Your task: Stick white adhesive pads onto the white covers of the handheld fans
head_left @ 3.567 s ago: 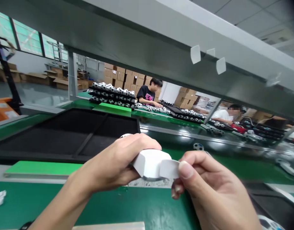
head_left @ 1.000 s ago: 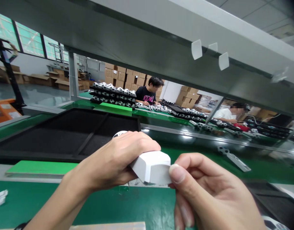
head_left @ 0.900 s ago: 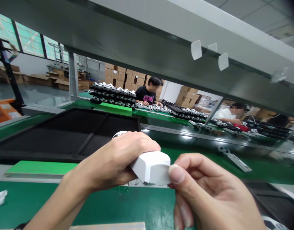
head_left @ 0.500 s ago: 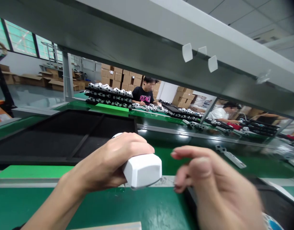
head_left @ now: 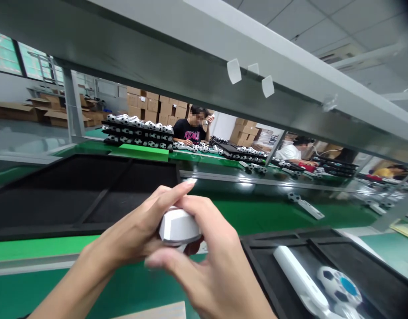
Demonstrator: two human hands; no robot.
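My left hand (head_left: 142, 228) is wrapped around a white plastic device (head_left: 180, 227), its blunt angular end facing me. My right hand (head_left: 217, 248) closes on the same device from the right, fingers over the top and far side, thumb below it. Most of the device's length is hidden behind the hands. To the right, a black tray (head_left: 263, 261) holds a long white handle-shaped piece (head_left: 300, 274) and a football-patterned piece (head_left: 338, 285) with a blue disc.
A large black divided tray (head_left: 57, 190) lies at left beside a bright green strip (head_left: 40, 248). A football-patterned device (head_left: 310, 208) rests on the green belt (head_left: 257, 208). A grey beam (head_left: 190, 75) crosses overhead. Co-workers (head_left: 193, 128) sit beyond, near stacked trays (head_left: 137, 133).
My right hand has come leftward from beside the device and closed on it. The device has shifted slightly left and turned. More of the right-hand tray shows as the view swung right.
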